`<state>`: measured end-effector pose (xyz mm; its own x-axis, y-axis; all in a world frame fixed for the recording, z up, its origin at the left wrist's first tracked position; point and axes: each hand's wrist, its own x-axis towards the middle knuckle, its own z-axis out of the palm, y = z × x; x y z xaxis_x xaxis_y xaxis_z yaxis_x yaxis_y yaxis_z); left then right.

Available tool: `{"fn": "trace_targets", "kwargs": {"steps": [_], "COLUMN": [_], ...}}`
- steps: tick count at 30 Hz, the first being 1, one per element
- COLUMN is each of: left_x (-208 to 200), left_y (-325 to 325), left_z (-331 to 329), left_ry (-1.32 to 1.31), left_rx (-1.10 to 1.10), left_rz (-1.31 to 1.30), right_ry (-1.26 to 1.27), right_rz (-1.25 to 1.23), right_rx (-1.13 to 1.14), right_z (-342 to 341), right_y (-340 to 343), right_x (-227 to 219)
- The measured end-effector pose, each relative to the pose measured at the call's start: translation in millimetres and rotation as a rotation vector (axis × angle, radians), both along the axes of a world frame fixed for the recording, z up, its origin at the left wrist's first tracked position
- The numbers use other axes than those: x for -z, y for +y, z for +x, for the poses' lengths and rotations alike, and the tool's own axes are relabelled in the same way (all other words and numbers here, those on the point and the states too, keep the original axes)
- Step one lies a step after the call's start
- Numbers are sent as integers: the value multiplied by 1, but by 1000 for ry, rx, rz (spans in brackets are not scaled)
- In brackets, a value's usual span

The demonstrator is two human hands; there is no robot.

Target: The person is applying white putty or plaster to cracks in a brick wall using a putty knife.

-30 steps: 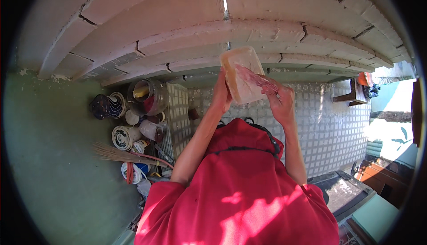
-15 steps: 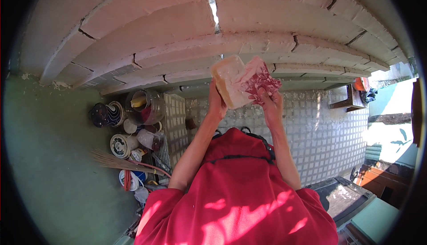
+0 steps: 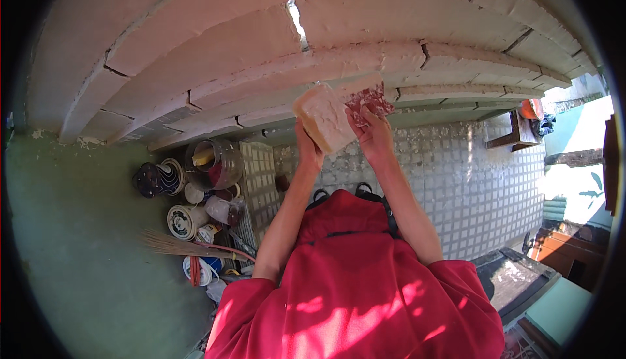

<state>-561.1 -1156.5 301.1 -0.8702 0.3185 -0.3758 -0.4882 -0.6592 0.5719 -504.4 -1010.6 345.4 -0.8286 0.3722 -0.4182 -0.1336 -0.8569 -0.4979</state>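
My left hand (image 3: 308, 148) grips a pale, rounded-square tub or slab (image 3: 324, 116) from its left side and lower edge. White paste coats its upper face. My right hand (image 3: 376, 140) pinches a flat red scraper (image 3: 370, 100), which is smeared with white paste. The scraper's blade points up and left, over the right edge of the pale piece; I cannot tell whether the two touch. Both hands are held out in front of a pinkish wall (image 3: 248, 43) of broad, overlapping boards or blocks with dark cracks between them.
Along the green wall (image 3: 85, 228) at left stand a clear bucket (image 3: 228, 163), a white paint bucket (image 3: 184, 222) and a twig broom (image 3: 189, 245). Tiled floor (image 3: 450, 183) lies below. A dark table (image 3: 512, 281) stands at right, a wooden bench (image 3: 518, 131) farther off.
Both hands and what they hold have moved slightly left. The scraper's blade has turned, so more of its whitened face shows beside the pale piece. The view has shifted a little.
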Motion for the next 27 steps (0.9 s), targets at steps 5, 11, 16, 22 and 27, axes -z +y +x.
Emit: {"fn": "trace_targets", "kwargs": {"steps": [5,11,16,22,27], "left_x": [3,-2,-2,4,-2], "left_y": [-16,-46,-71,-97,-102], "left_z": [2,10,25,41,41], "left_ry": [-8,11,-31,-40,-36], "left_rx": [-22,-41,-71,-38,-19], "left_rz": [10,-77,-106,-161,-150], "right_ry": [18,89,72,62,110], "right_rz": [-85,-83,-58,-47,-80], "right_rx": [120,258,275,289,241], "right_z": [-19,-50,-59,-64,-70], "right_y": [-12,-30,-28,-23,-6], "right_x": [9,7,-14,-37,-51]}}
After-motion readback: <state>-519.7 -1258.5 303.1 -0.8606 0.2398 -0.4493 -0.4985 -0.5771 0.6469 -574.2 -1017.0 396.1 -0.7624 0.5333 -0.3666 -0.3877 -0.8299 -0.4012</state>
